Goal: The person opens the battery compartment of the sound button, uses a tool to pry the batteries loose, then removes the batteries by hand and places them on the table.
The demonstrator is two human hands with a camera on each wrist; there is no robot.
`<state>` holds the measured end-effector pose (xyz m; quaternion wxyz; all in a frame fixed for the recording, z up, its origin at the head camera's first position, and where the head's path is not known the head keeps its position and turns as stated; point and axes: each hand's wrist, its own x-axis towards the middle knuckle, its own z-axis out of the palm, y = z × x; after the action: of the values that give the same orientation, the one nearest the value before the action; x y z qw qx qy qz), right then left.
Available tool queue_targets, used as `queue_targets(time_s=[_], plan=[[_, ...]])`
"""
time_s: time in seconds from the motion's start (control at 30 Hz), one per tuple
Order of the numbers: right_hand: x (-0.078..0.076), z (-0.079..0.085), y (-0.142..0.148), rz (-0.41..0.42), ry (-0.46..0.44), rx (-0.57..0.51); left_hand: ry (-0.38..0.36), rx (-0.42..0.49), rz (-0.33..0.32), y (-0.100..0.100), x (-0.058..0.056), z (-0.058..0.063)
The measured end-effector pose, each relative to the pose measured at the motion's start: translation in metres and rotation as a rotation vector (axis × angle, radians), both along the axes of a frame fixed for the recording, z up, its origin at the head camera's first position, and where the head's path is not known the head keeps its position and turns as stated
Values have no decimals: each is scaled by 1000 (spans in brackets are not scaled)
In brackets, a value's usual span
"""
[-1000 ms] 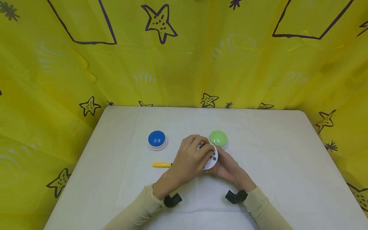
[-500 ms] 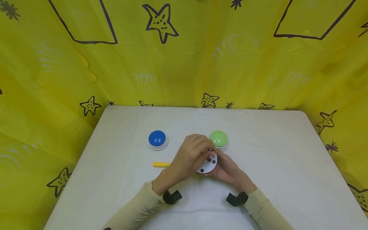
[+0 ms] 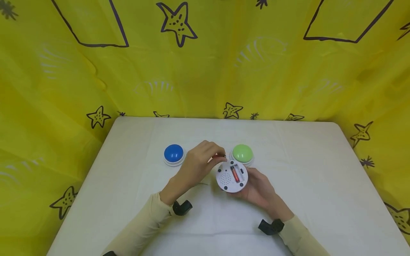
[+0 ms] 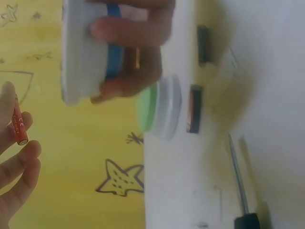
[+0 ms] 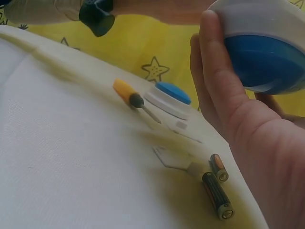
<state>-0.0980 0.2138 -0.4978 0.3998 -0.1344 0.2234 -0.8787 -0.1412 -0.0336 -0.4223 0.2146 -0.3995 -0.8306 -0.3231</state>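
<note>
My right hand (image 3: 257, 190) holds a round push-button buzzer (image 3: 225, 185) with its white underside up, towards the head camera. Its blue dome (image 5: 267, 62) faces down in the right wrist view. The battery compartment (image 3: 241, 173) is uncovered; one red battery (image 3: 235, 174) lies in it, and the slot beside that is bare. Just off the buzzer's upper left edge, my left hand (image 3: 198, 163) pinches another red battery (image 4: 20, 126) between thumb and fingers.
A blue buzzer (image 3: 174, 153) and a green buzzer (image 3: 242, 153) stand further back on the white table (image 3: 301, 160). A screwdriver with a yellow handle (image 5: 125, 91) lies on the cloth. Two dark batteries (image 5: 218, 195) lie beneath the hands, near a thin pale piece (image 5: 176, 164).
My left hand has drawn away from the buzzer to the left with a red battery, uncovering the compartment. The buzzer's underside now shows fully. The screwdriver's handle has gone behind the left hand.
</note>
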Motion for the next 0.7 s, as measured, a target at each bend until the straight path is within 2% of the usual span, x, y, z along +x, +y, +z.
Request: queue_targets(time_s=[0.23,0.4,0.7], plan=[[5,1,7,-24,-39,-43,-96,-48,47,-5,-11,-13],[7,1,8,-20,-47,-122,-151,-149,107,-6,-18,-20],[13,1,8,-55,-29,-179,-229,-295,235,-1,-30,-31]])
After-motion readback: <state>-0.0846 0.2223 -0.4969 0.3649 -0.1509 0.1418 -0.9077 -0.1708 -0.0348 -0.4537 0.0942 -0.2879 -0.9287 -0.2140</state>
